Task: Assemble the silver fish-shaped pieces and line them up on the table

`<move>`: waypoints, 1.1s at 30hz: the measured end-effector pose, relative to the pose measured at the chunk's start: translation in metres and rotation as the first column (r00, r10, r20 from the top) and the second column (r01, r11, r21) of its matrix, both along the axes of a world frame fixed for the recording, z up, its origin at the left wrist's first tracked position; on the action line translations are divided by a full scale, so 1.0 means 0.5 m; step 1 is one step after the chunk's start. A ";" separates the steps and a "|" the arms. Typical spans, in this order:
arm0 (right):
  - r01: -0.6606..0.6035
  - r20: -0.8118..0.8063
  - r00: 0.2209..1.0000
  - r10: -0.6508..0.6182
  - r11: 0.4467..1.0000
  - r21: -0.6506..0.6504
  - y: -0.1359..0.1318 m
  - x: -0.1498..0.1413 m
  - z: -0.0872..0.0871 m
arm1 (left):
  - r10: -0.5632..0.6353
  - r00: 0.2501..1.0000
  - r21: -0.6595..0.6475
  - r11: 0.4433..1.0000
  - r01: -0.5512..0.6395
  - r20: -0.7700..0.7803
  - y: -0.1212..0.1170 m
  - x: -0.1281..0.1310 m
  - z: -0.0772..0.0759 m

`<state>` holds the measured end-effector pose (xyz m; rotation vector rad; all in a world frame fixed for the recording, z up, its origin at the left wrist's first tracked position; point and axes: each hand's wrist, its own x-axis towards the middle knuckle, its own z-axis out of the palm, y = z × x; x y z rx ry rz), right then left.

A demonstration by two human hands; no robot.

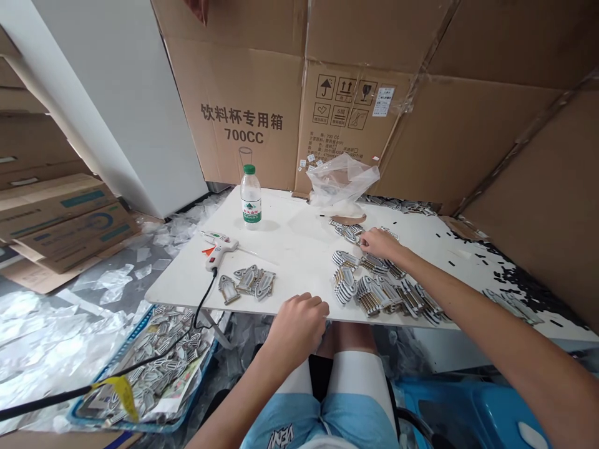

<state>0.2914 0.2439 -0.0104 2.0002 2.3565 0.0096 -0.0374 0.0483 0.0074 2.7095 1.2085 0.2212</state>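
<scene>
My right hand (380,243) reaches over the table to the far part of the heap of small grey pointed pieces with brass-coloured strips (374,293). Its fingers are pinched together beside a small cluster of these pieces (347,232); what they hold is too small to tell. At the table's front edge, my left hand (302,321) is closed with the knuckles up, and whatever is inside it is hidden. A smaller group of the same pieces (248,282) lies to its left. Behind that group rests a white glue gun (219,251) with an orange trigger.
A green-capped water bottle (251,199) stands on the white table (294,240). A clear plastic bag (344,178) lies at the back against cardboard boxes (248,81). Small black bits (515,274) are scattered on the right. A blue basket (140,425) of pieces sits below left.
</scene>
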 end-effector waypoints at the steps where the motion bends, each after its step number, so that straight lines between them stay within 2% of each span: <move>1: -0.001 0.007 1.000 0.001 1.000 -0.004 -0.001 0.000 0.000 | 0.003 1.000 0.003 1.000 -0.003 0.002 -0.001 0.000 0.002; 6: 0.033 -0.006 0.999 -0.034 0.998 -0.058 0.003 0.008 0.002 | 0.018 1.000 0.009 1.000 -0.018 0.010 -0.002 -0.002 0.006; 11: 0.153 -0.055 0.986 -0.159 0.982 -0.107 0.026 0.016 0.007 | 0.030 0.999 0.012 0.999 -0.030 0.023 -0.002 -0.002 0.003; 24: 0.388 -0.100 0.903 -0.417 0.894 -0.223 0.053 -0.033 -0.003 | 0.062 0.992 0.014 0.998 -0.064 0.110 0.003 -0.010 -0.007; 28: 0.443 -0.176 0.865 -0.470 0.880 -0.174 0.039 -0.035 0.027 | 0.074 0.985 0.011 0.997 -0.077 0.155 0.002 -0.012 -0.003; 31: 0.472 -0.231 0.849 -0.475 0.879 -0.071 0.012 -0.030 0.069 | 0.109 0.966 0.001 0.994 -0.112 0.235 0.000 -0.016 0.002; 33: 0.468 -0.268 0.850 -0.453 0.884 -0.009 -0.023 -0.025 0.102 | 0.131 0.944 -0.014 0.991 -0.134 0.304 -0.001 -0.020 0.006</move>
